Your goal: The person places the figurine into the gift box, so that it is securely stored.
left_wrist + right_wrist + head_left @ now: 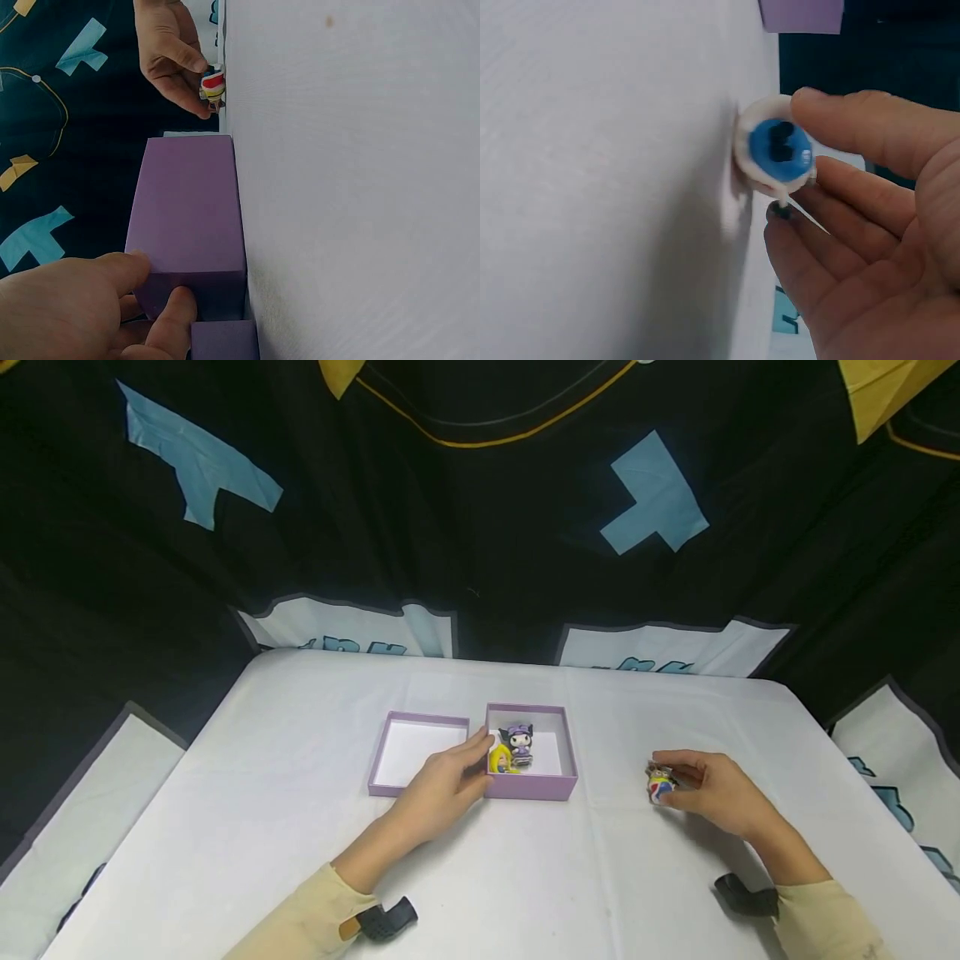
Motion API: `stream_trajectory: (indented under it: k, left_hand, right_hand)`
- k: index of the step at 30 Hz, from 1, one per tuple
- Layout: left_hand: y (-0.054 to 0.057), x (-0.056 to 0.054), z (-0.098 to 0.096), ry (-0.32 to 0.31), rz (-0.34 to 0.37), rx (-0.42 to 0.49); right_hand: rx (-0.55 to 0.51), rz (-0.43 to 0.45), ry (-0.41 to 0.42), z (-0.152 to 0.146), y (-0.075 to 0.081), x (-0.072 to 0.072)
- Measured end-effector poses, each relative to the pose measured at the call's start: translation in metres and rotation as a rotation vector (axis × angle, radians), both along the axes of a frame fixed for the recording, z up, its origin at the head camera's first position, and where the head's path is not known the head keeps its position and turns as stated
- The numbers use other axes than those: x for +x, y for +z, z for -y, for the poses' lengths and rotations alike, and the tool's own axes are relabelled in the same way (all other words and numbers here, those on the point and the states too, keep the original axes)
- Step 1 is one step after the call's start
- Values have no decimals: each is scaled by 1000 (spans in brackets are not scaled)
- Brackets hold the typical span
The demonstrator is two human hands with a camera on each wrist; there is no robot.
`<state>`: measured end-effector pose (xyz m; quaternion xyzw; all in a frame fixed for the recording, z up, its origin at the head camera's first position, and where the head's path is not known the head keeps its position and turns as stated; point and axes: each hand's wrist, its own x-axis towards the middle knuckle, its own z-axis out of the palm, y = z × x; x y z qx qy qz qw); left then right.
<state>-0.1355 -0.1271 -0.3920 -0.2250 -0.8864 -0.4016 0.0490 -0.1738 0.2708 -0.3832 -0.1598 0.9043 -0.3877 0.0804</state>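
Observation:
My right hand (716,789) pinches a small cartoon figurine (661,782) between thumb and fingers at the right of the table. In the right wrist view the round white and blue underside of this figurine (780,146) faces the camera. My left hand (442,785) rests against the left side of an open purple box (532,787), its forefinger at the rim and its thumb lower on the outer wall. Inside that box are a black-and-purple figurine (519,742) and a yellow-haired one (501,760). The left wrist view shows the box's purple outer walls (187,202).
The shallow purple lid (420,720) lies with its white inside up, left of the box and partly behind my left hand. A white cloth (225,827) covers the table. Beyond its far edge hangs a dark patterned curtain (465,527).

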Motion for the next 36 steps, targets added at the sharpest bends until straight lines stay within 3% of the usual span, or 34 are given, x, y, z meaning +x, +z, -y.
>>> stream_trajectory:
  k: [8,22,36]
  left_hand:
    - [1,0,-1,20,19,-27]
    - [2,1,-1,21,28,-29]
    - [1,1,-1,9,12,-24]
  right_hand:
    - [69,-7,-32,4,-2,0]
    - [93,-57,-39,5,-3,-1]
    - [40,-91,13,23,6,-3]
